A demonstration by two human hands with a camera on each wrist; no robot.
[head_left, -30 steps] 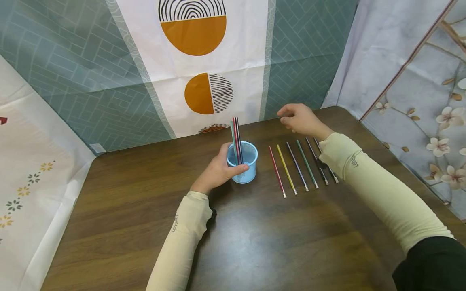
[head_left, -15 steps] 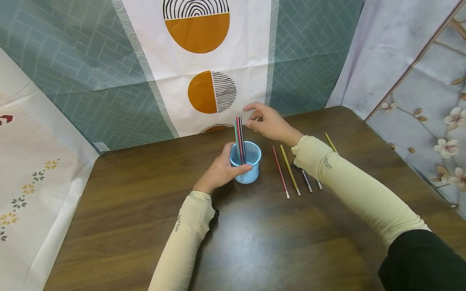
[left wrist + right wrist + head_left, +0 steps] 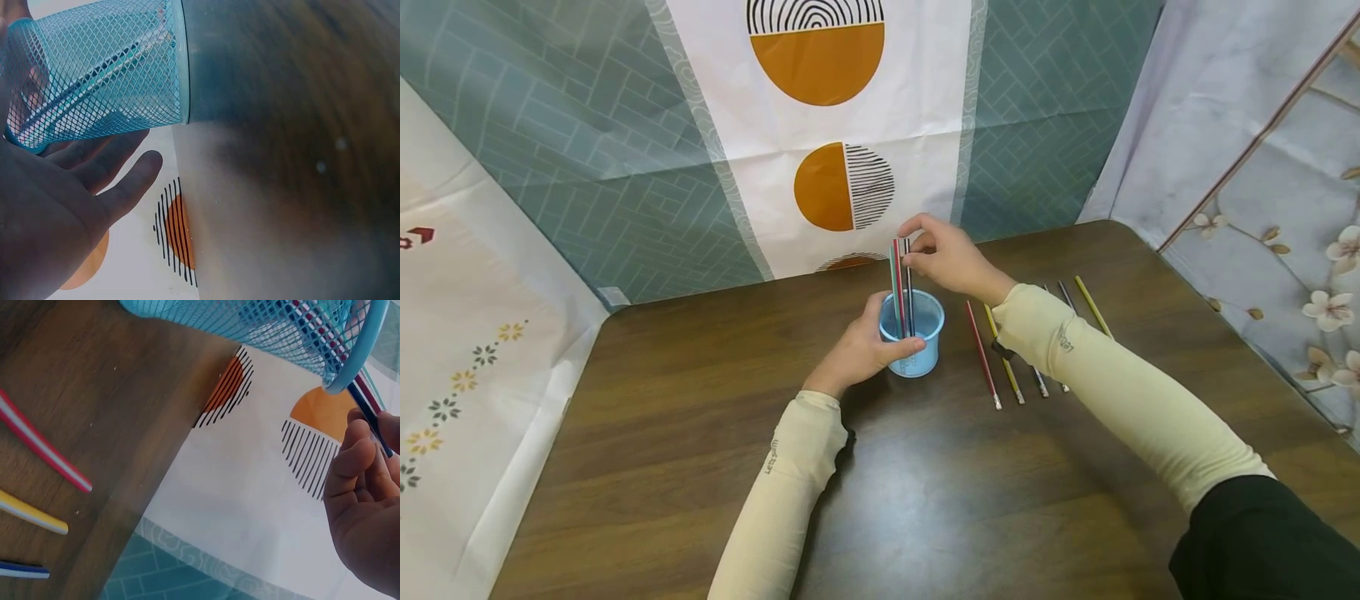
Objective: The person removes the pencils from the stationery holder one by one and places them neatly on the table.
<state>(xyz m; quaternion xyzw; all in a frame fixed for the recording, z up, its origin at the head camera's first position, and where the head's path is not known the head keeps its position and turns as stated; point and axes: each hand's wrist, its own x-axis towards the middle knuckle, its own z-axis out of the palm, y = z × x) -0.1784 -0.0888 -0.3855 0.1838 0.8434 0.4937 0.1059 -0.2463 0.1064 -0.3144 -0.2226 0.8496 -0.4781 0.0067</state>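
A light blue mesh pen cup (image 3: pixel 917 362) stands upright on the table, holding a teal pencil (image 3: pixel 894 287), a red pencil (image 3: pixel 898 275) and a dark pencil (image 3: pixel 911 304). My left hand (image 3: pixel 857 354) grips the cup from its left side, thumb across the front. At the pencils' upper ends, my right hand (image 3: pixel 951 258) pinches the dark pencil between thumb and fingers; the right wrist view shows this dark pencil (image 3: pixel 365 409) at the fingertips. Through the mesh in the left wrist view, the pencils lean inside the cup (image 3: pixel 125 106).
To the right of the cup lie a red pencil (image 3: pixel 982 354), a yellow pencil (image 3: pixel 1011 379) and several others, partly hidden by the right sleeve (image 3: pixel 1075 342). Another yellow pencil (image 3: pixel 1093 307) lies farther right. A patterned cloth (image 3: pixel 917 100) hangs behind the table.
My right hand has moved left from above the row of pencils to the cup and now pinches the dark pencil's top. My left hand has stayed on the cup.
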